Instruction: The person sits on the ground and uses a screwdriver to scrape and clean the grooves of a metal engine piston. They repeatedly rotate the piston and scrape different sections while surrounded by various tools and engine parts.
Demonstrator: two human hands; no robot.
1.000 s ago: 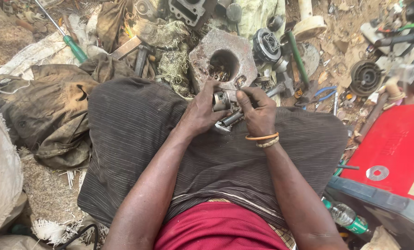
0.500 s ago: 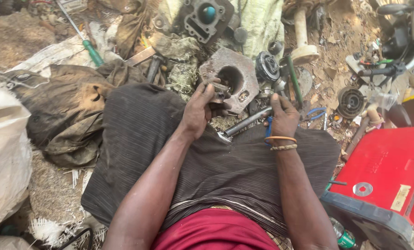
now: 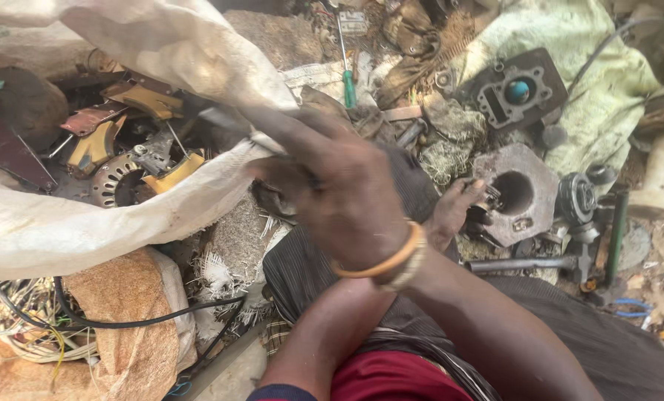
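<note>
Your right hand [image 3: 339, 193] crosses over your left arm toward the white sack [image 3: 87, 223], blurred; its fingers are spread, holding nothing that can be made out. Your left hand [image 3: 458, 212] rests against the grey metal block [image 3: 521, 194] with the round bore, just beyond your lap. Its fingers are partly hidden, so its grip cannot be told. The sack's upper edge is cut off by the frame.

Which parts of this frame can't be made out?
Right hand: motion-blurred in the head view; grip on the white sack unclear.
Left hand: partly behind the right forearm; whatever it touches at the grey metal block is too small to identify.
Sack contents: mostly covered by cloth.
</note>
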